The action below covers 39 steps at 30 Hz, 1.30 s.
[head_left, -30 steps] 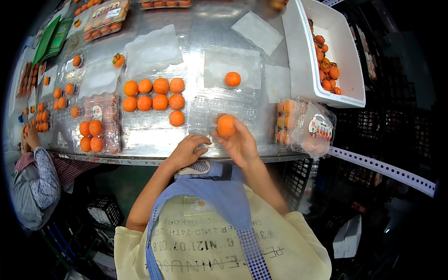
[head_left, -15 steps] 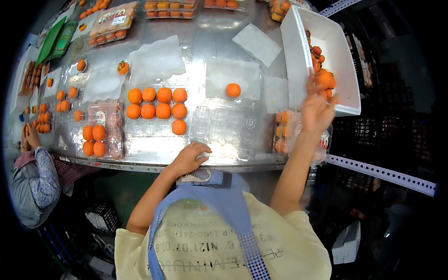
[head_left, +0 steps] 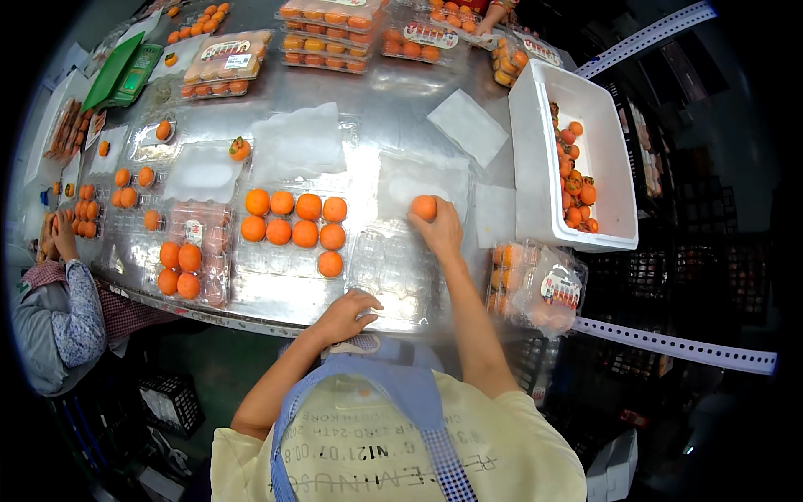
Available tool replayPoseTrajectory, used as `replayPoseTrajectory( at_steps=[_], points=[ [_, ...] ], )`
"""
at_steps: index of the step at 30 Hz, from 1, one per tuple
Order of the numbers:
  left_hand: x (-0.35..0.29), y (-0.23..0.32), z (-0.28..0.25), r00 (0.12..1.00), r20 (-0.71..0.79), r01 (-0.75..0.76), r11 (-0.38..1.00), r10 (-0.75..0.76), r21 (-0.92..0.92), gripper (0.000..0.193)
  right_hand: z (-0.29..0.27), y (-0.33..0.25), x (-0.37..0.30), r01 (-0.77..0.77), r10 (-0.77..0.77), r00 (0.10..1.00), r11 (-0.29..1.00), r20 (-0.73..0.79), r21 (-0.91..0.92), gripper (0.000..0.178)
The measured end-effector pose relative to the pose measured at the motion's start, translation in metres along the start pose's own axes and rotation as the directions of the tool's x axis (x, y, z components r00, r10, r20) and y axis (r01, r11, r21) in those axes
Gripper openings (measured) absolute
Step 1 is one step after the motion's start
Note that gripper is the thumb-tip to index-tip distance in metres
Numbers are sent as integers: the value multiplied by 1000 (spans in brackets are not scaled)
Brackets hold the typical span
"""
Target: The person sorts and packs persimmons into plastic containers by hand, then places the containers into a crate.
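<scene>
My right hand (head_left: 441,231) closes its fingers round an orange persimmon (head_left: 423,207) on the white sheet in the open lid half of a clear plastic tray. Nearer me lies the tray's moulded half (head_left: 391,272), with no fruit in its hollows. My left hand (head_left: 347,317) holds nothing, fingers apart, by the table's front edge at that tray's near left corner. Just left of it, another clear tray (head_left: 284,253) carries rows of persimmons, and a white foam sheet (head_left: 299,138) lies in its lid. Part of the held persimmon is hidden by my fingers.
A white foam box (head_left: 534,146) with persimmons stands right. Closed clear packs (head_left: 535,284) sit below it and more (head_left: 326,42) at the back. White sheets (head_left: 468,127) lie on the metal table. A co-worker's hands (head_left: 63,238) handle fruit far left; another hand (head_left: 493,18) shows at the back.
My right hand has left the foam box, moved left and closed on the persimmon at the lid. My left hand stays by the table edge. The whole view has shifted slightly.
</scene>
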State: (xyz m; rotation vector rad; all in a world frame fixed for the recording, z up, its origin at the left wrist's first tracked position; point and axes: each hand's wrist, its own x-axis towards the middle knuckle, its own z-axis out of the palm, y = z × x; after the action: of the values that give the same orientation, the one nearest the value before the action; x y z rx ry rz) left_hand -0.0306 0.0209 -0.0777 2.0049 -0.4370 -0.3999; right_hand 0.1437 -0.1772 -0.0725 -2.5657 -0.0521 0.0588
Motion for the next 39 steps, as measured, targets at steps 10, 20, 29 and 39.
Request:
replayPoseTrajectory(
  at_steps=[10,20,29,39],
  points=[
    [56,23,-53,867,-493,70,997,-72,-23,28,9,26,-27,62,-48,998,750,-39,658,57],
    [165,-16,-67,834,-526,271,954,-168,126,70,11,27,-32,98,-56,995,513,-80,853,59],
    [131,8,-67,874,-271,383,915,-402,-122,37,-47,-1,-70,-130,-109,987,-141,115,981,46],
    [70,-5,-43,809,-485,129,905,-333,-406,26,-81,-70,-105,-271,-299,929,-149,218,951,60]
  ],
)
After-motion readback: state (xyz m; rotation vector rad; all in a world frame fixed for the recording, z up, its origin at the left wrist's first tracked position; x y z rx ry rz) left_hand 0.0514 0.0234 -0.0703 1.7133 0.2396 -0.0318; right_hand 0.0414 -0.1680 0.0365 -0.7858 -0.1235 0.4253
